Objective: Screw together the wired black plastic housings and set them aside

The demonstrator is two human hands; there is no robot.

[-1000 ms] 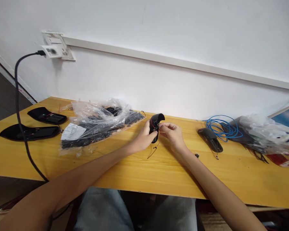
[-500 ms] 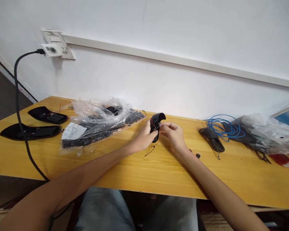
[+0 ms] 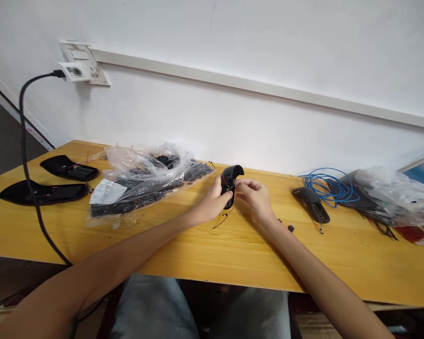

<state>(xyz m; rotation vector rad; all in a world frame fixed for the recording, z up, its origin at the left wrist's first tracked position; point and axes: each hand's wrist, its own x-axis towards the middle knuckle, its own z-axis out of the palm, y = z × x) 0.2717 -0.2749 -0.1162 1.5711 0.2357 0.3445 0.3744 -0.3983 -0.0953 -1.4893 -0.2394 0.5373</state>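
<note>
My left hand grips a curved black plastic shell from its left side, the thumb pressed on its inner face. Thin red and black wires run inside the shell, and a dark wire end dangles below it. My right hand is closed in a pinch at the shell's right edge. Whatever lies between its fingertips is too small and too covered to name. Several tiny black parts lie on the wooden table beside my right forearm.
Two similar black shells with wires lie at the left, near a hanging black cable. A clear plastic bag of black parts sits left of my hands. At the right are another shell, a blue cable coil and plastic bags.
Both hands stay at the shell in nearly the same pose. Only a very slight shift of the view shows.
</note>
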